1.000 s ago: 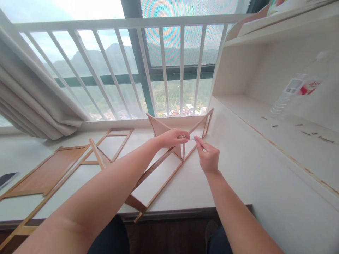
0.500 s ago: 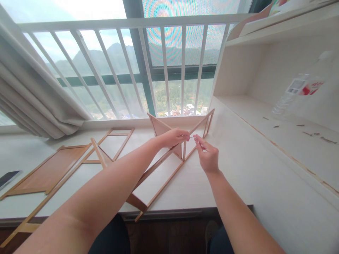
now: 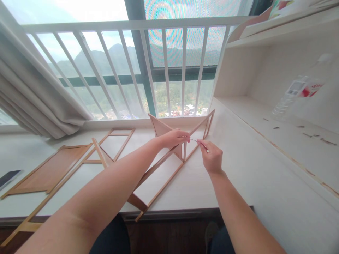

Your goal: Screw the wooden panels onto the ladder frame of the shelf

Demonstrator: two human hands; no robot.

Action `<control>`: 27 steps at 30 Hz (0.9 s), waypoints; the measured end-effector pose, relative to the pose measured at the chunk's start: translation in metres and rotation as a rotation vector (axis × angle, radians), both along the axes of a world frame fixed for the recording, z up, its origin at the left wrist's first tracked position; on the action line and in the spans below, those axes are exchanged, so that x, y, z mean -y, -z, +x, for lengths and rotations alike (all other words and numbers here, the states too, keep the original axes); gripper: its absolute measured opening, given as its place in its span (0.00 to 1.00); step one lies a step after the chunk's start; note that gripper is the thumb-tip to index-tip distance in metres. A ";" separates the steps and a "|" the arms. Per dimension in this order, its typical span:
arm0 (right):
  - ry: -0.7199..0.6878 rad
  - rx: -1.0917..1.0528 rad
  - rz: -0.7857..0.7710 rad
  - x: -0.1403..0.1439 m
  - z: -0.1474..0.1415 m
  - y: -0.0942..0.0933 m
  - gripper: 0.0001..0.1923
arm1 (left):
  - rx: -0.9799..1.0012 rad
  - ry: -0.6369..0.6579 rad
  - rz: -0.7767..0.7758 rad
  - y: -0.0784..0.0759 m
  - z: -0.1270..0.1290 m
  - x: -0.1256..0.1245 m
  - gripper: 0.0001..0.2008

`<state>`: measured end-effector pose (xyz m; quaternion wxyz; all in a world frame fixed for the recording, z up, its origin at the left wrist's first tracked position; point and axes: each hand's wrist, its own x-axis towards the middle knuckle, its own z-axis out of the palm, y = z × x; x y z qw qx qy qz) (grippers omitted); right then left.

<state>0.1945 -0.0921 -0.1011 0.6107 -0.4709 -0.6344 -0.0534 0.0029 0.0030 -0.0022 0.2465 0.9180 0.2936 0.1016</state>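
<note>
Left hand is closed over the top of the wooden frame, which stands on the desk below the window railing, so the joint is kept steady. Just right of that frame, a thin metal tool is pinched in the right hand, its tip aimed at the joint.

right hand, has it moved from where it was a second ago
Yes, slightly. The right hand has drawn to the right, away from the upright post of the wooden frame, opening a gap to the left hand.
</note>
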 end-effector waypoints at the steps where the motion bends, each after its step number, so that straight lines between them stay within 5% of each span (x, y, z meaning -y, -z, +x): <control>1: 0.002 -0.005 0.004 0.000 0.000 0.000 0.11 | -0.003 -0.002 -0.001 0.000 0.000 0.000 0.19; 27: -0.062 -0.012 -0.042 0.005 -0.009 -0.005 0.10 | -0.011 0.019 0.011 -0.004 -0.005 0.004 0.20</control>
